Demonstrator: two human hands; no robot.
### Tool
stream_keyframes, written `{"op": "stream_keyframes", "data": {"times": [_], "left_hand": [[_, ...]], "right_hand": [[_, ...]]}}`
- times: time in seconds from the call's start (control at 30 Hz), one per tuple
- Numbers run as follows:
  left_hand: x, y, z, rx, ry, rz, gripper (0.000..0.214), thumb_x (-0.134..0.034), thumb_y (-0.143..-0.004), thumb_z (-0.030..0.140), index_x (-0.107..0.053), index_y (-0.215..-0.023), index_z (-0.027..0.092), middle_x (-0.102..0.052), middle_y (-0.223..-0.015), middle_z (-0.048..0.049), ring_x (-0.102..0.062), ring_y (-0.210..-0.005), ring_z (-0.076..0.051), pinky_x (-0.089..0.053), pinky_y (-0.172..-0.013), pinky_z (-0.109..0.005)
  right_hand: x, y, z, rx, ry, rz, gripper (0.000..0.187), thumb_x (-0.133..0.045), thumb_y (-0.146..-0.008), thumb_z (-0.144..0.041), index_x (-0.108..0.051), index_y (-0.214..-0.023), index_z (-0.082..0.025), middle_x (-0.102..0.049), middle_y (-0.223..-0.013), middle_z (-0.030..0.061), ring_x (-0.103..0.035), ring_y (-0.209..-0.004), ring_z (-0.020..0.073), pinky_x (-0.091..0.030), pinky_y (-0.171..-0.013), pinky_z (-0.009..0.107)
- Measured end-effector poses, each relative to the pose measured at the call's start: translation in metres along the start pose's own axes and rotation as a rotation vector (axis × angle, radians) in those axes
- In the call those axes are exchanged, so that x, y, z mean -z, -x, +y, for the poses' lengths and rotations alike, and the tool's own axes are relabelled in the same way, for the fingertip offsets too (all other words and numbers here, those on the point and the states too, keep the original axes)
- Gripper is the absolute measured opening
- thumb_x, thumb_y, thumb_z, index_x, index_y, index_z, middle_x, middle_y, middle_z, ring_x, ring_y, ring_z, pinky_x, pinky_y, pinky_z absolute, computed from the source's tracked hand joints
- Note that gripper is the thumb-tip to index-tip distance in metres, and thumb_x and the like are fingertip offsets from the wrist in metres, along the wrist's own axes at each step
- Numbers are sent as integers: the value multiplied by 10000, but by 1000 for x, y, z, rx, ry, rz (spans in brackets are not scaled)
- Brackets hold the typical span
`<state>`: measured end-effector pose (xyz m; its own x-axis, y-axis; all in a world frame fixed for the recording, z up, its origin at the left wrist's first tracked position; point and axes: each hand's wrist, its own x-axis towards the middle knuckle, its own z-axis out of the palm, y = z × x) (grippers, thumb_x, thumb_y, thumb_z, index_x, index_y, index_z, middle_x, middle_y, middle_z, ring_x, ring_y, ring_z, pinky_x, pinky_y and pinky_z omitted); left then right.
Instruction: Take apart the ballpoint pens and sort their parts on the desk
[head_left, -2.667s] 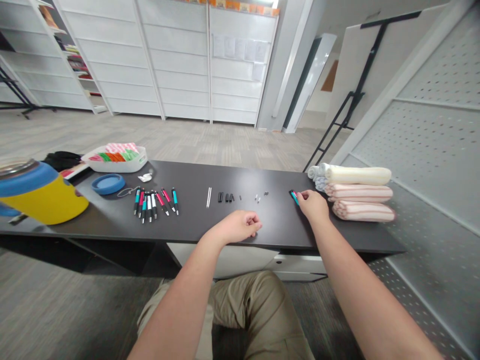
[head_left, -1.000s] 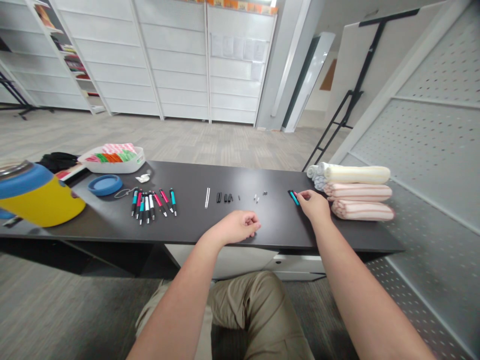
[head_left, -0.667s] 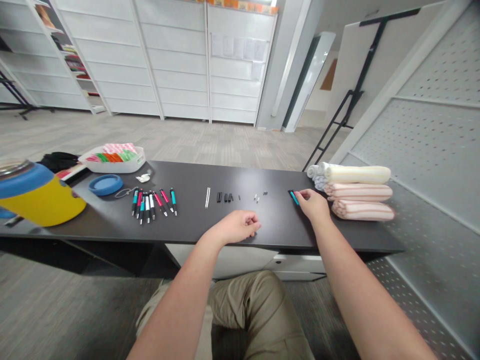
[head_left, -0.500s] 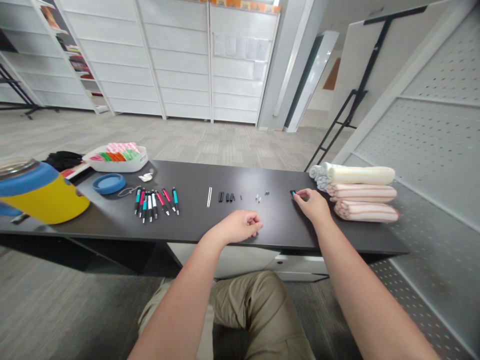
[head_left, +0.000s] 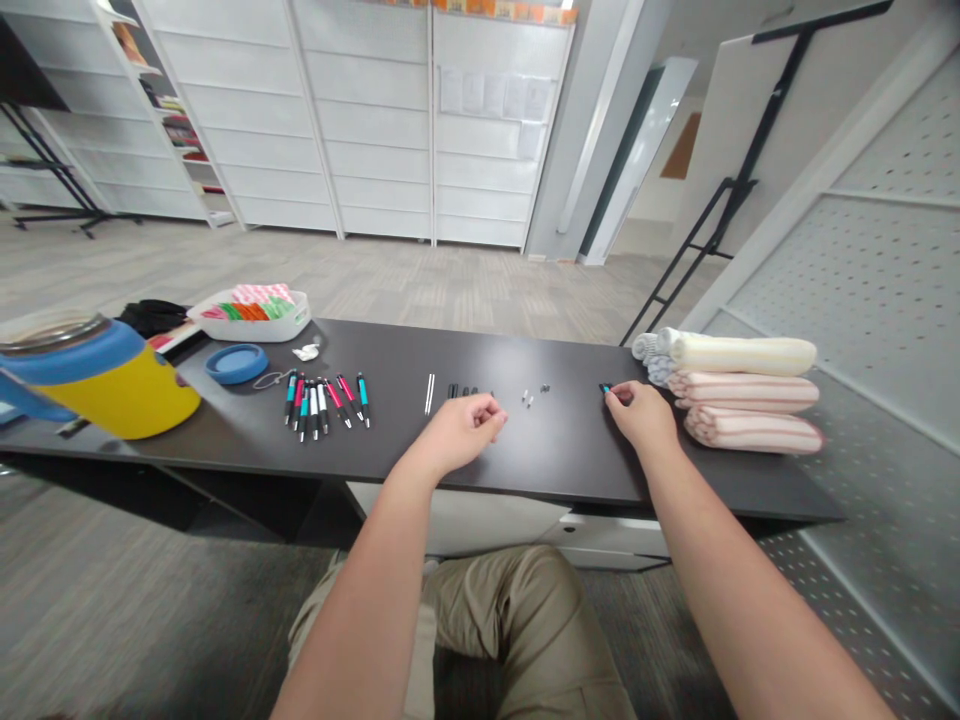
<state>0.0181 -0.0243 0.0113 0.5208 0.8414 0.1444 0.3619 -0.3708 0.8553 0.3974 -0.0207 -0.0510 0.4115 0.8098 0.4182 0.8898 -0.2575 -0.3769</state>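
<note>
My right hand (head_left: 645,415) has its thumb and fingers pinched on a small black-and-teal pen part (head_left: 607,388), touching the dark table; most of the part is hidden by the fingertips. My left hand (head_left: 465,430) is curled closed above the table, and whatever its fingers might hold is out of sight. Just beyond it lie short black pen pieces (head_left: 453,390), partly covered by the hand. Two thin white pen refills (head_left: 429,394) lie to its left. Between the hands are small whitish pieces (head_left: 527,398) and a tiny dark metallic cluster (head_left: 545,388).
Several teal, red and white pens (head_left: 322,405) lie on the left of the table (head_left: 405,450). Beyond them are a blue lid (head_left: 236,364), a yellow-and-blue mug (head_left: 112,385) and a white basket (head_left: 289,325) of wrapped packets. Rolled towels (head_left: 750,390) are stacked at right.
My left hand has moved forward and left, now covering some black pieces. My right hand stays pinched at the black-and-teal part. The whole view has shifted slightly.
</note>
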Motion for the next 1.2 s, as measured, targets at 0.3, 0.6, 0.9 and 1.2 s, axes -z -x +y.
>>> {"op": "stream_keyframes", "data": {"times": [0.3, 0.6, 0.9, 1.2], "left_hand": [[89, 30, -44, 407, -857, 833, 287, -575, -941, 360, -744, -1054, 157, -642, -1220, -180, -556, -1165, -376, -481, -976, -496], [87, 29, -60, 651, -964, 662, 347, -624, -894, 430, -803, -1039, 170, -590, -1248, -207, -501, -1216, -422, -493, -958, -537], [80, 27, -49, 448, -907, 773, 212, -596, -912, 298, -750, -916, 152, -634, -1173, -214, -525, -1151, -435, -483, -887, -563], [48, 10, -26, -220, -537, 256, 170, -552, -1035, 347, -667, -1081, 230, -727, -1025, -49, -646, -945, -225, -462, -891, -351]], "right_hand": [[-2, -1, 2, 21, -6, 53, 238, -608, -885, -410, -727, -913, -206, -658, -930, 103, -625, -895, 254, -459, -810, 372], [0, 2, 1, 23, -39, 72, 263, -593, -894, -425, -725, -915, -198, -635, -950, 109, -606, -916, 261, -469, -875, 395], [11, 3, -9, 45, -58, 168, 320, -525, -943, -456, -689, -904, -185, -644, -964, 139, -596, -959, 288, -458, -891, 406], [24, 61, -79, 462, -367, -269, 526, -336, -1074, -519, -600, -717, -237, -661, -698, 40, -628, -698, 208, -414, -711, 315]]}}
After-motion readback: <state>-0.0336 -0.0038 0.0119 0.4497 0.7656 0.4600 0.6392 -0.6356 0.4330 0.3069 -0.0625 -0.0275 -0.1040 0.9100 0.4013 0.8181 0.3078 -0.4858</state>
